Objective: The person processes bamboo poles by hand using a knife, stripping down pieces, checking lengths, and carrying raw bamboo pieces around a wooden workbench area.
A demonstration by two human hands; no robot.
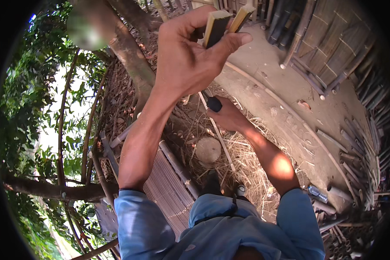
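Note:
Raised high at the top middle, my left hand (188,56) is closed around two split bamboo pieces (216,29). Their pale cut ends point up, with a gap between them, and their outer sides are dark. Lower and slightly right, my right hand (230,116) grips a black handle (214,104). Most of the tool beyond that handle is hidden, so its kind cannot be told. A thin pale strip (220,138) runs past the right hand down toward my feet. Below the hands is a round wooden chopping block (208,150).
Straw and shavings (251,156) litter the ground. A slatted bamboo bench (167,186) is at my left. One long bamboo pole (286,106) crosses the ground at right, near a plastic bottle (318,193) and piled bamboo pieces (359,160). A tree trunk (132,52) rises behind.

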